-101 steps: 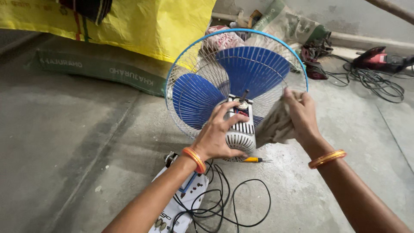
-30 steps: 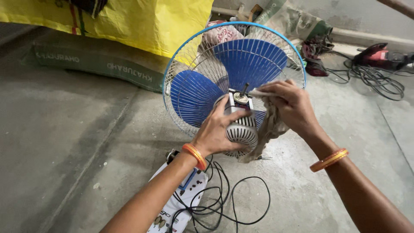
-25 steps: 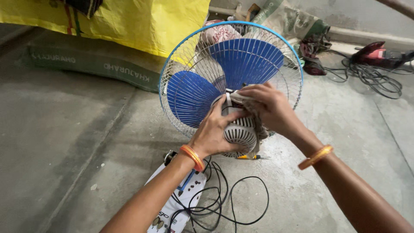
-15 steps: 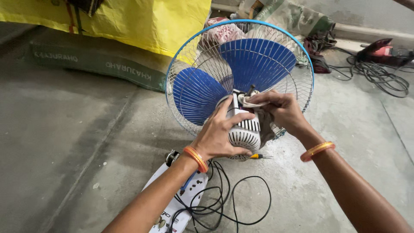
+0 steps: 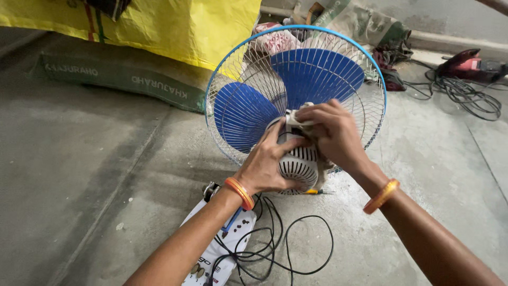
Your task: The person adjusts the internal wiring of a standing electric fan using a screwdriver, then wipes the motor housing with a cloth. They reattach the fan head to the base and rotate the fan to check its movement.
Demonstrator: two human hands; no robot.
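Wiping of the white motor housing (image 5: pixel 299 167) at the back of the blue-bladed fan (image 5: pixel 296 92) looked to be the step in hand, and the next move probably called for firm rubbing while the fan stayed braced. Left hand (image 5: pixel 270 164) was curled around the housing's left side, gripping it; right hand (image 5: pixel 330 132) was closed on a grey cloth (image 5: pixel 297 117), pressing it on the housing top, just right of the left thumb.

Fan blades (image 5: pixel 241 114) deep blue; wire guard (image 5: pixel 370 114) silver-white with light blue rim. Motor housing (image 5: pixel 299 164) white, dark slotted vents. Cloth (image 5: pixel 299 117) dingy beige-grey. Bangles (image 5: pixel 241 191) orange. Cable (image 5: pixel 296 249) black. Sheet (image 5: pixel 174 26) yellow. Sack (image 5: pixel 116 79) dark green. Floor (image 5: pixel 79 175) grey.
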